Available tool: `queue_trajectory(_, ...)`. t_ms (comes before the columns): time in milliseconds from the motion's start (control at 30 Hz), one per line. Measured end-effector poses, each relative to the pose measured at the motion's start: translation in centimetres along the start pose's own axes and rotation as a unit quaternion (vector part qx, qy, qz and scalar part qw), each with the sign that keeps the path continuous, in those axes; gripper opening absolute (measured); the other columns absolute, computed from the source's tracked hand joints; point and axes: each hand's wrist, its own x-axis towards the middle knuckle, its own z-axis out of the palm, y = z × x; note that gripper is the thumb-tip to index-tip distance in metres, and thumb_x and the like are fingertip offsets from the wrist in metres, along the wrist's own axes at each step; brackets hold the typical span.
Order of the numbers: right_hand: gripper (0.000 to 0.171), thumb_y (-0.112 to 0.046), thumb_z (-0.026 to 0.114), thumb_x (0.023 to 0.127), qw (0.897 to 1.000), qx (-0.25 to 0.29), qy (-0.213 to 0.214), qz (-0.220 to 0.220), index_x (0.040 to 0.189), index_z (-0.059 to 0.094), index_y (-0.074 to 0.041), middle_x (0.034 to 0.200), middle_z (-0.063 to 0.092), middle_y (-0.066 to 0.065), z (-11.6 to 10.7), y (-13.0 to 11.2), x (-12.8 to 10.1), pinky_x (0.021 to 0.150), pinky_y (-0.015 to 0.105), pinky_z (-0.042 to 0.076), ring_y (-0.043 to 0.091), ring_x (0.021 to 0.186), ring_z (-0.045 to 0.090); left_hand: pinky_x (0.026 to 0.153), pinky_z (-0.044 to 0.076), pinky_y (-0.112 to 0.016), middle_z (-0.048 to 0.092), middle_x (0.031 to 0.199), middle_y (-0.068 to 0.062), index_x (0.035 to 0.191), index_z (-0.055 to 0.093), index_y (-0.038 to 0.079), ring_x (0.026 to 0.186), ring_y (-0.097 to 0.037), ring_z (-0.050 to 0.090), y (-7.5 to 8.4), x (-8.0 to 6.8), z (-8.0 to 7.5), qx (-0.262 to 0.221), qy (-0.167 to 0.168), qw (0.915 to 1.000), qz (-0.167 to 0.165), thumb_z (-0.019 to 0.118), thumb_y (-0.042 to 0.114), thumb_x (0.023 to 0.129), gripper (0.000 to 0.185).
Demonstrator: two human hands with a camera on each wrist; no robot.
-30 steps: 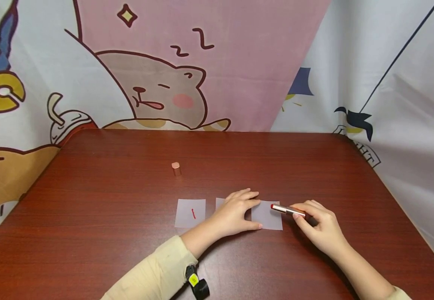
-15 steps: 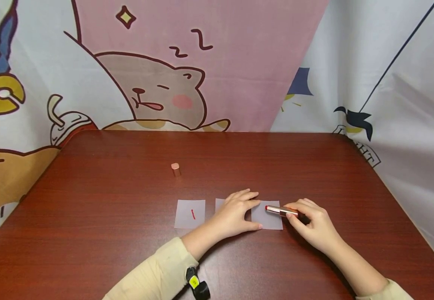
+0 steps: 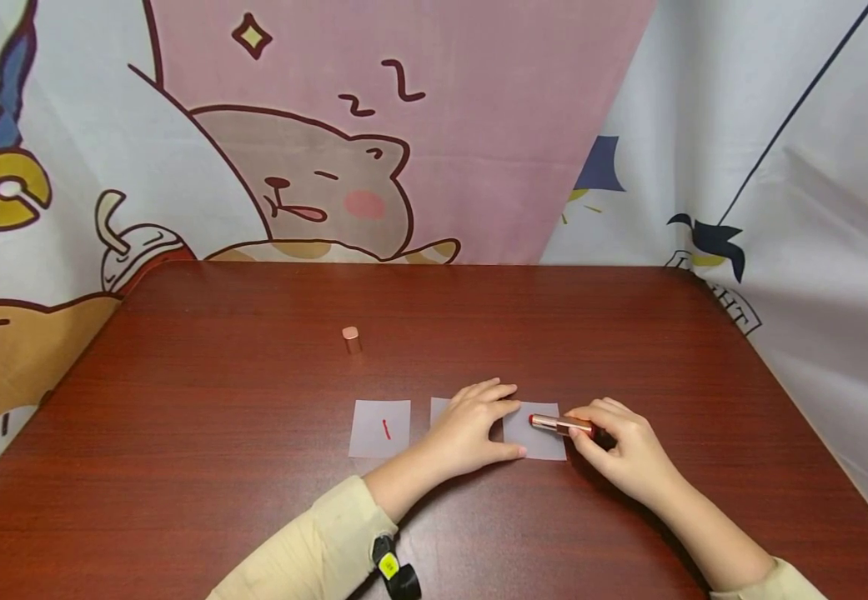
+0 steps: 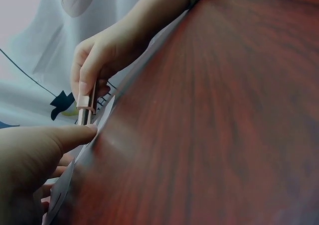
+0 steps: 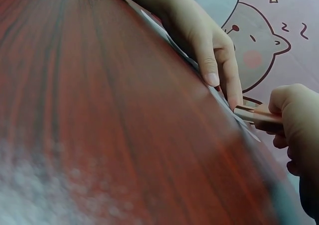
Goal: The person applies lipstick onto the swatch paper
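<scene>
My right hand (image 3: 629,450) pinches an uncapped red lipstick (image 3: 561,424) between thumb and fingers, its tip over the rightmost white paper square (image 3: 542,446). My left hand (image 3: 467,429) lies with spread fingers across the middle paper square (image 3: 439,407), which it mostly hides. Its thumb and a fingertip rest at the left edge of the rightmost square. To the left lies another paper square (image 3: 369,433) with a short red stroke on it. In the left wrist view, the lipstick (image 4: 85,108) points down just beyond my left thumb.
A rose-gold lipstick cap (image 3: 352,339) stands farther back on the dark red wooden table (image 3: 216,375). A cartoon-printed curtain (image 3: 494,125) hangs behind the table and along its sides. A black strap with a yellow patch (image 3: 388,567) is on my left sleeve.
My right hand has moved left with the lipstick, bringing its tip from the right part of the rightmost square toward its middle, then slightly lower. The left hand stays in place.
</scene>
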Motion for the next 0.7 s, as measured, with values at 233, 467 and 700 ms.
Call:
queue_trajectory(233,0.024,-0.001,0.073,0.074,1.0,-0.012,-0.015,0.007,0.093,0.07,-0.016,0.076,0.053,-0.016,-0.15,-0.01,0.01,0.059,0.015,0.036,0.002,0.071,0.045,0.111,0.024,-0.037,0.047,0.142,0.0,0.13,0.061,0.011,0.137,-0.02,0.033,0.08,0.02,0.03,0.002,0.001,1.0,-0.005,0.074,0.046,0.08,0.062)
queue_trajectory(467,0.022,-0.001,0.073,0.073,1.0,-0.021,-0.02,-0.003,0.09,0.069,-0.015,0.077,0.053,-0.017,-0.3,-0.33,0.23,0.06,0.015,0.037,0.002,0.071,0.046,0.111,0.025,-0.037,0.048,0.142,0.0,0.129,0.061,0.012,0.136,-0.021,0.034,0.25,-0.02,-0.05,0.003,0.003,1.0,-0.007,0.074,0.047,0.079,0.062)
queue_trajectory(700,0.027,-0.001,0.076,0.069,0.999,-0.026,-0.016,-0.019,0.089,0.07,-0.017,0.076,0.053,-0.018,-0.49,-0.5,0.39,0.059,0.015,0.036,0.003,0.07,0.047,0.111,0.025,-0.038,0.048,0.142,-0.001,0.129,0.062,0.012,0.137,-0.021,0.034,0.34,-0.06,-0.12,0.005,0.002,1.0,-0.008,0.075,0.047,0.079,0.062)
